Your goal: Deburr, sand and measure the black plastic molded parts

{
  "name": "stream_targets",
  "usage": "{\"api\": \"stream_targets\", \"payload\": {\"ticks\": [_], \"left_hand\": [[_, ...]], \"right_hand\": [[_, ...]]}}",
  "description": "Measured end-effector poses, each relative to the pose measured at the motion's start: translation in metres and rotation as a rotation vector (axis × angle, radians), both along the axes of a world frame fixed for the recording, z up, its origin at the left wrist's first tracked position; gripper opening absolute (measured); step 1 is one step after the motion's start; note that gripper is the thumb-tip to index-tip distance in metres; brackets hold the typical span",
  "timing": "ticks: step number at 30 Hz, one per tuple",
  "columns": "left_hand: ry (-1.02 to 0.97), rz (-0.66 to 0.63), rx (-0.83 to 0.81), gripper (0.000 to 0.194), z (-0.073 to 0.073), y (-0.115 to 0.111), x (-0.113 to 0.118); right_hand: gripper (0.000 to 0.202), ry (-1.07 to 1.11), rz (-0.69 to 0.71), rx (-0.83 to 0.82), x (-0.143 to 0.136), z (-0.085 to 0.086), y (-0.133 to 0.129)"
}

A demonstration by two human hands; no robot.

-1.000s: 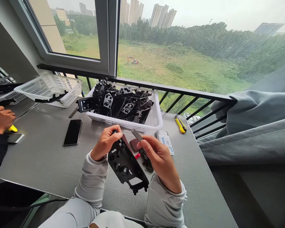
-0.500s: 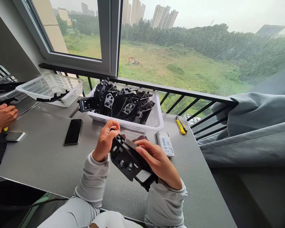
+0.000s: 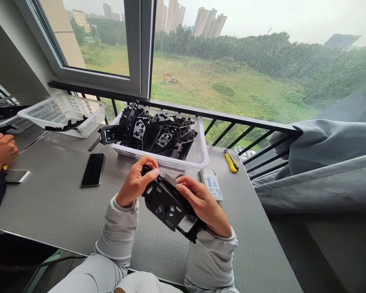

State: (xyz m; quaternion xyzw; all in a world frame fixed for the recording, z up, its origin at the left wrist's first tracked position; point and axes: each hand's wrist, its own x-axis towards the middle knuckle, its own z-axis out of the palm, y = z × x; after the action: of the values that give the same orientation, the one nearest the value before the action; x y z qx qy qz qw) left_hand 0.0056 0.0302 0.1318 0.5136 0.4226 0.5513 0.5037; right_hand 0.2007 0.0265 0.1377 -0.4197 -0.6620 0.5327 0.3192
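A flat black plastic part (image 3: 167, 203) with holes and bosses is held above the grey table (image 3: 64, 203), tilted down to the right. My left hand (image 3: 136, 183) grips its upper left end. My right hand (image 3: 203, 203) holds its right side, with a small grey strip (image 3: 170, 179) pressed against the part's upper edge under the fingers. Just beyond my hands stands a white perforated basket (image 3: 198, 156) piled with similar black plastic parts (image 3: 154, 132).
A black phone (image 3: 93, 169) lies left of my hands, a small white labelled box (image 3: 212, 184) and a yellow utility knife (image 3: 231, 160) to the right. Another white basket (image 3: 64, 114) sits at the back left. Another person's hand (image 3: 0, 151) is at the left edge. A grey curtain (image 3: 323, 162) hangs right.
My right hand brought the grey strip down onto the black part and now grips it. The part has turned from steeply tilted to flatter and lies between both hands.
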Motion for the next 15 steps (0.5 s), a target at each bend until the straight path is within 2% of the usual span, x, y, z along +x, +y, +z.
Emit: {"api": "stream_targets", "payload": {"ticks": [3,6,9,15], "left_hand": [[0.132,0.053,0.027,0.026,-0.0008,0.0038,0.0010],[0.327,0.052,0.065,0.040,-0.0034,0.0061,0.0006],[0.419,0.018,0.059,0.047,-0.0064,0.0065,-0.0002],[0.427,0.016,0.045,0.052,-0.0057,0.0056,0.0007]], "right_hand": [[0.038,-0.006,-0.103,0.055,0.0004,-0.0057,0.0025],[0.035,-0.036,-0.186,0.138,0.0023,-0.0097,0.0032],[0.031,-0.099,-0.148,0.186,0.0028,-0.0092,0.0015],[0.024,-0.217,-0.076,0.207,-0.0003,-0.0068,-0.0008]]}}
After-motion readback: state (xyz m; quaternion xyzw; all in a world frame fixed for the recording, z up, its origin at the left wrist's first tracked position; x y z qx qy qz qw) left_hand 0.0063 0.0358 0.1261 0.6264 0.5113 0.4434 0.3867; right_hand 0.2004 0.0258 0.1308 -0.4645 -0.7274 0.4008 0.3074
